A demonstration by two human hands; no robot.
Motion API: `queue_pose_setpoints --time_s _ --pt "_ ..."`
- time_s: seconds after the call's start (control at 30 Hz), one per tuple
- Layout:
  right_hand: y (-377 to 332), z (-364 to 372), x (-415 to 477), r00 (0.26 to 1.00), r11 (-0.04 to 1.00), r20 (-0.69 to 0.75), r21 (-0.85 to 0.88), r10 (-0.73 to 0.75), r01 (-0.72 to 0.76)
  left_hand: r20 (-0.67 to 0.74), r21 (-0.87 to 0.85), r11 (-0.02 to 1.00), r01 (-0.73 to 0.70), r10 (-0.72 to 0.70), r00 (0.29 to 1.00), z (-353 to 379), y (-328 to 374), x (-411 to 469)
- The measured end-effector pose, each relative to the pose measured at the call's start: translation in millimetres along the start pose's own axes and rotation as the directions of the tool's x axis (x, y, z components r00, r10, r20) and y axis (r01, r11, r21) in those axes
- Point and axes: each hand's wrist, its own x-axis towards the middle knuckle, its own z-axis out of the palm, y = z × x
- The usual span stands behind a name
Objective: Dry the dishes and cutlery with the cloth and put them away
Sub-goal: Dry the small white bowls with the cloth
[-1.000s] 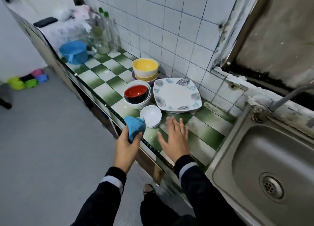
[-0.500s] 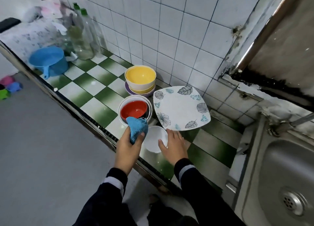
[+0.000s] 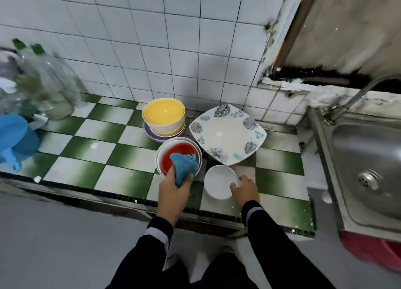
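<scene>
My left hand (image 3: 173, 191) grips a bunched blue cloth (image 3: 184, 167) over the near rim of a red bowl (image 3: 180, 153) nested in a white bowl (image 3: 161, 158). My right hand (image 3: 246, 190) pinches the right rim of a small white bowl (image 3: 218, 183) that sits on the green-and-white checked counter (image 3: 97, 141). Behind it lies a square white plate with leaf prints (image 3: 227, 134). A yellow-lined bowl (image 3: 163, 115) is stacked on other bowls and a purple dish near the wall.
A steel sink (image 3: 364, 165) with a tap (image 3: 360, 95) lies to the right, a red basin (image 3: 373, 251) below it. Clear bottles with green caps (image 3: 45, 82) and a blue jug (image 3: 15, 139) stand at the left. The counter's dark front edge runs just before my hands.
My right hand went from lying flat on the counter to taking hold of the small white bowl's rim. My left hand carried the cloth forward over the red bowl. The view swung left.
</scene>
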Motion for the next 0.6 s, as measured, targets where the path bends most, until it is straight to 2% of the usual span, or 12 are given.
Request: queue_pose_setpoints --time_s 0.2,0.3,0.43,0.6 --pt "-2.0 12.5 -1.0 0.998 0.994 -0.029 0.091 0.056 -0.053 0.123 -0.007 1.0 -0.028 0.028 0.992 -13.1 -2.8 1.7" --pt "-7.1 9.1 6.5 0.997 0.991 -0.044 0.122 0.065 -0.06 0.135 -0.02 1.0 -0.019 0.022 0.991 -13.6 -4.4 5.6" --pt "-4.4 5.1 18.2 0.998 0.996 0.028 0.054 0.064 -0.065 0.135 -0.02 1.0 -0.003 0.006 0.991 -8.6 -6.5 4.8" --pt "-5.5 4.8 25.1 1.0 0.999 0.002 -0.053 0.001 -0.001 0.157 -0.026 0.999 -0.029 0.033 0.987 -3.4 -3.3 12.3"
